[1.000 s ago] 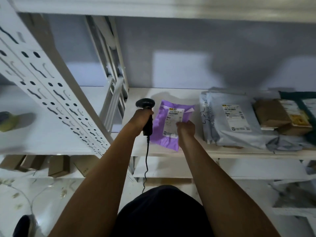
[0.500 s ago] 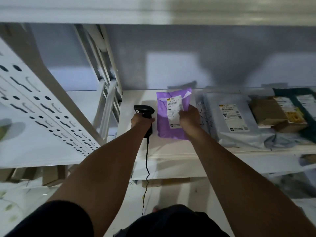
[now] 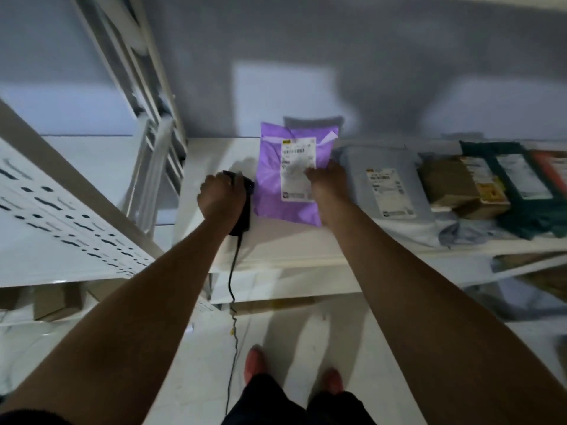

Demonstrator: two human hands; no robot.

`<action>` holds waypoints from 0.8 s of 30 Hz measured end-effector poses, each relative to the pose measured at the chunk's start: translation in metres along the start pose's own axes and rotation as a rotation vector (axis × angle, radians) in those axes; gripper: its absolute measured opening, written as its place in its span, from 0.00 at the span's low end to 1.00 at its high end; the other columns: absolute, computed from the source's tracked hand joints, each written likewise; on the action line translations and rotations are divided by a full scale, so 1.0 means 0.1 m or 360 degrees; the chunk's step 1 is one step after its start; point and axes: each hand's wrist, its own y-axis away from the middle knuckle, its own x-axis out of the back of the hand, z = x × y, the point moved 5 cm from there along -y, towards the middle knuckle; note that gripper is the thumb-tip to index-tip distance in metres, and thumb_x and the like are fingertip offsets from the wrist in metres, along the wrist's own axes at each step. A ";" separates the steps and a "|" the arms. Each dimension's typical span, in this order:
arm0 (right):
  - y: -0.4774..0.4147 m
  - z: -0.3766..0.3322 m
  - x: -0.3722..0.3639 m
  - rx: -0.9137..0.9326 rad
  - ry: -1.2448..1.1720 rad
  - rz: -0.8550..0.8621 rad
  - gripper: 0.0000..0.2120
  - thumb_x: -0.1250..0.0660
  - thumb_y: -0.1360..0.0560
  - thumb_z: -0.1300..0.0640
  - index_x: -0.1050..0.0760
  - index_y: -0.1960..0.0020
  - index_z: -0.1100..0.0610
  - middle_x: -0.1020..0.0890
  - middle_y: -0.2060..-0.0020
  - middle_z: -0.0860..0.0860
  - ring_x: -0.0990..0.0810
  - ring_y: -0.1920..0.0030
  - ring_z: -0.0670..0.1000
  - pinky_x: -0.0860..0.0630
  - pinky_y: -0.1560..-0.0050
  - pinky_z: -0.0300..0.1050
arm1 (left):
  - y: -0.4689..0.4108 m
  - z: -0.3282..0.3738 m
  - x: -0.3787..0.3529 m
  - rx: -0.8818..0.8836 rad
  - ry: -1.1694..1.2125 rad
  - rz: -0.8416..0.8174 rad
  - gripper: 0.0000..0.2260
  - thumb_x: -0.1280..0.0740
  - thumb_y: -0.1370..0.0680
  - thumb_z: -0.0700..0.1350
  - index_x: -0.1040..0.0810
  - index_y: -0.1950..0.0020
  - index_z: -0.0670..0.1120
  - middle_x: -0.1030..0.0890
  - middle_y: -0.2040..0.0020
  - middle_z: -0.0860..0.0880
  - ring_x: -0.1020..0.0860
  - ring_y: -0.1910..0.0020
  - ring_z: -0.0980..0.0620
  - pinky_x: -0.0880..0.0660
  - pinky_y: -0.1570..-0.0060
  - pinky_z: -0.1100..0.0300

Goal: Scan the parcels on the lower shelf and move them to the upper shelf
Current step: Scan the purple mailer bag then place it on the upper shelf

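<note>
A purple mailer bag [image 3: 276, 167] with a white barcode label [image 3: 298, 167] stands tilted on the white shelf [image 3: 294, 240], its top leaning toward the back wall. My right hand [image 3: 326, 179] holds it at its right edge, fingers over the label. My left hand [image 3: 219, 199] grips a black corded barcode scanner [image 3: 244, 210] just left of the bag, low on the shelf. The scanner's cable [image 3: 233, 271] hangs down over the shelf's front edge.
To the right on the same shelf lie a grey mailer [image 3: 386, 185], a brown parcel [image 3: 460, 185] and a dark green parcel [image 3: 515, 185]. A perforated white upright [image 3: 61, 207] and shelf frame stand at left. Cardboard boxes [image 3: 55, 302] sit lower left. My feet show on the floor below.
My right hand has pushed the purple bag further back on the shelf and more upright. My left hand with the scanner has sunk lower beside it. The view tilted downward.
</note>
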 end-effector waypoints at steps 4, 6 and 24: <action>0.07 -0.06 0.25 -0.0043 -0.0188 -0.0113 0.13 0.31 0.24 0.67 0.21 0.39 0.64 0.16 0.48 0.56 0.18 0.53 0.54 0.20 0.50 0.48 | 0.18 0.44 0.06 0.0111 0.1087 -0.0531 0.33 0.33 0.29 0.75 0.19 0.60 0.42 0.18 0.64 0.47 0.20 0.63 0.44 0.26 0.57 0.53; 0.13 -0.10 0.40 -0.0037 -0.0355 -0.0148 0.13 0.31 0.25 0.69 0.20 0.41 0.64 0.15 0.47 0.56 0.16 0.52 0.56 0.19 0.49 0.51 | 0.40 0.71 0.19 -0.0032 0.1086 -0.0703 0.27 0.26 0.30 0.69 0.16 0.54 0.44 0.13 0.58 0.48 0.15 0.58 0.44 0.21 0.55 0.52; 0.91 -0.43 2.96 0.0414 -0.0726 -0.0328 0.11 0.33 0.23 0.69 0.18 0.46 0.57 0.14 0.55 0.50 0.15 0.60 0.46 0.18 0.63 0.41 | 2.53 2.49 0.69 -0.0607 0.1338 -0.0652 0.13 0.21 0.28 0.38 0.15 0.45 0.40 0.12 0.49 0.46 0.13 0.50 0.46 0.18 0.54 0.56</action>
